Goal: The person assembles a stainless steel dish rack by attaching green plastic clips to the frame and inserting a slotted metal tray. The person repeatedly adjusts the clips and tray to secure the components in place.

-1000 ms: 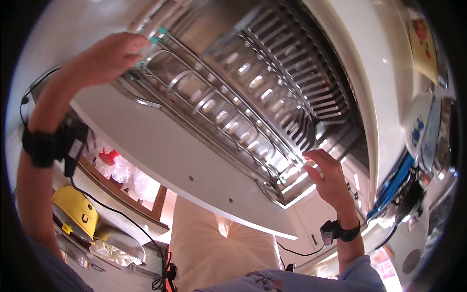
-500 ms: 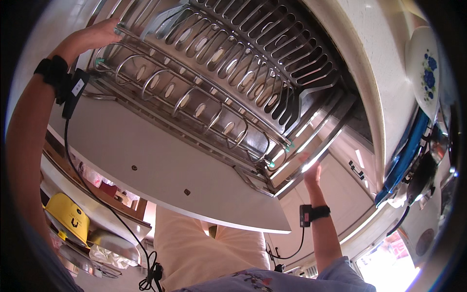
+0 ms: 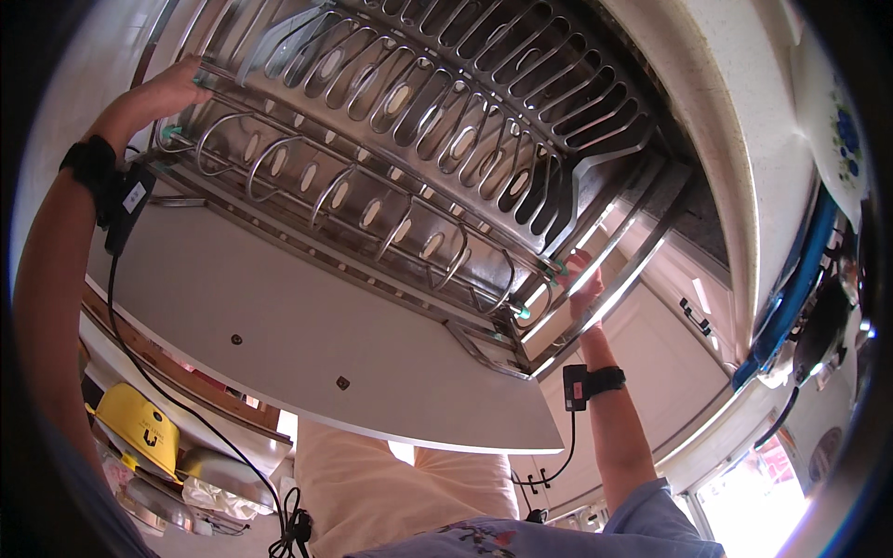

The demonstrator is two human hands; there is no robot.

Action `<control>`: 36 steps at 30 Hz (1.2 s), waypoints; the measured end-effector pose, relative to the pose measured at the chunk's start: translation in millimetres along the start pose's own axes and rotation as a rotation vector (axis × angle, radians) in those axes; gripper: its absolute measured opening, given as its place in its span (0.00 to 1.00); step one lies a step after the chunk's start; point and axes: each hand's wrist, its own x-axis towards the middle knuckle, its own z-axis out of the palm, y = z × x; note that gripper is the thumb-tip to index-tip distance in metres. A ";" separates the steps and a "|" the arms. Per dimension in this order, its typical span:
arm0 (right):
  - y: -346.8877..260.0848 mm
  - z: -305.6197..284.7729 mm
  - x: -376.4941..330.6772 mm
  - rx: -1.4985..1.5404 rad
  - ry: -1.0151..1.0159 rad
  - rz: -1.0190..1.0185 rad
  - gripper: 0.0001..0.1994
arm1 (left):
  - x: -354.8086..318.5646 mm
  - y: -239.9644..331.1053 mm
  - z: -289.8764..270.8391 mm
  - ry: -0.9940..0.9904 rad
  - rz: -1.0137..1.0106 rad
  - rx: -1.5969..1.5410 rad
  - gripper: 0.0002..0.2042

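A metal dish rack [image 3: 400,98] with long slots and wire loops sits in a pulled-out drawer with a pale front panel [image 3: 288,344]. At its far left end, my left hand [image 3: 172,91] is closed around the end of the wire frame. My right hand [image 3: 584,284] reaches up between the shiny side rails [image 3: 619,302] at the drawer's right. Its fingers curl at the rack's right end, beside a green end cap [image 3: 558,267]. The rails partly cover this hand. Both wrists wear black straps with small cabled boxes.
A white cabinet door [image 3: 642,372] with a dark handle stands right of the drawer. Above it, a pale counter edge carries a blue object [image 3: 791,288] and a flowered white dish [image 3: 842,139]. At lower left are a yellow container [image 3: 138,428] and metal bowls [image 3: 223,474].
My right hand has moved up and inward, from outside the side rail to the rack's right end. My left hand stays at the left end. The whole view has shifted slightly.
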 end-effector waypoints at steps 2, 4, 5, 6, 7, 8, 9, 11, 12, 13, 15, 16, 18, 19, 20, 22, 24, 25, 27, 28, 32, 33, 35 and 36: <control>-1.1 -3.0 -1.3 -0.254 -0.068 -0.092 0.20 | -1.1 4.1 1.8 -0.009 -0.007 -0.002 0.35; 9.0 -10.5 4.2 -0.130 -0.141 -0.145 0.17 | -0.7 3.9 2.6 -0.028 0.017 -0.052 0.34; 15.5 -13.3 6.7 -0.067 -0.177 -0.173 0.16 | 4.0 -2.3 4.2 -0.042 0.043 -0.101 0.34; 13.3 -13.9 7.8 -0.018 -0.172 -0.190 0.11 | 4.3 -2.0 4.6 -0.056 0.067 -0.152 0.34; 18.8 -17.3 9.4 -0.081 -0.186 -0.196 0.12 | 3.5 -2.0 5.6 -0.044 0.076 -0.143 0.34; 23.3 -20.9 11.6 -0.143 -0.198 -0.202 0.13 | 2.3 -2.1 6.8 -0.031 0.084 -0.133 0.34; 21.0 -18.5 14.1 -0.205 -0.216 -0.209 0.13 | -0.1 -2.2 7.7 -0.019 0.088 -0.124 0.33; 14.2 -18.1 14.5 -0.066 -0.215 0.009 0.17 | 1.6 -9.7 14.4 0.017 0.078 -0.113 0.34; 10.2 -18.8 13.4 0.002 -0.207 0.117 0.19 | -1.1 -4.6 13.7 0.036 0.079 -0.108 0.35; 17.5 -20.7 10.9 0.126 -0.176 0.119 0.21 | -2.5 0.9 10.9 -0.002 0.074 -0.111 0.35; 33.1 -22.0 4.4 0.376 -0.113 0.118 0.26 | -5.7 14.5 2.7 -0.075 0.064 -0.115 0.37; 13.9 -3.0 3.3 0.153 -0.010 0.136 0.28 | -5.4 5.7 5.5 -0.074 0.024 -0.082 0.38; 9.9 9.1 1.3 0.162 0.077 0.159 0.26 | 4.6 -10.5 11.5 -0.073 -0.039 -0.018 0.39; 19.8 9.5 -4.5 0.264 0.145 0.191 0.25 | 6.7 -8.8 10.3 -0.076 -0.030 -0.019 0.39; 24.7 0.8 -5.3 0.221 0.070 0.264 0.23 | 9.1 -7.1 9.7 -0.078 -0.022 -0.020 0.39; 12.8 4.2 -5.6 0.435 -0.039 0.208 0.19 | 7.6 -7.3 12.7 -0.074 -0.018 -0.057 0.39; 6.8 7.0 -4.2 0.488 -0.081 0.225 0.16 | 8.6 -5.3 11.7 -0.086 0.000 -0.009 0.39; 9.0 4.5 -3.0 0.420 -0.058 0.278 0.15 | 11.5 -6.3 11.6 -0.092 0.013 0.013 0.39; 1.8 11.7 -7.4 0.367 0.027 0.275 0.12 | 15.5 -5.7 17.5 -0.062 0.016 0.035 0.39; 3.7 12.6 -3.9 0.371 0.009 0.256 0.11 | 24.4 -33.6 26.0 0.010 0.019 0.069 0.39; 6.6 12.7 -8.0 0.394 0.040 0.255 0.07 | 31.3 -28.9 27.1 -0.024 0.058 0.002 0.39; 3.5 12.9 -8.2 0.389 0.030 0.251 0.08 | 26.2 -22.2 24.4 -0.055 0.066 -0.044 0.39; 7.3 13.4 -8.5 0.401 0.071 0.233 0.08 | 17.8 -13.9 20.6 -0.092 0.075 -0.117 0.39; 6.7 12.8 -8.3 0.434 0.043 0.250 0.08 | 15.1 -15.0 19.4 -0.102 0.076 -0.142 0.39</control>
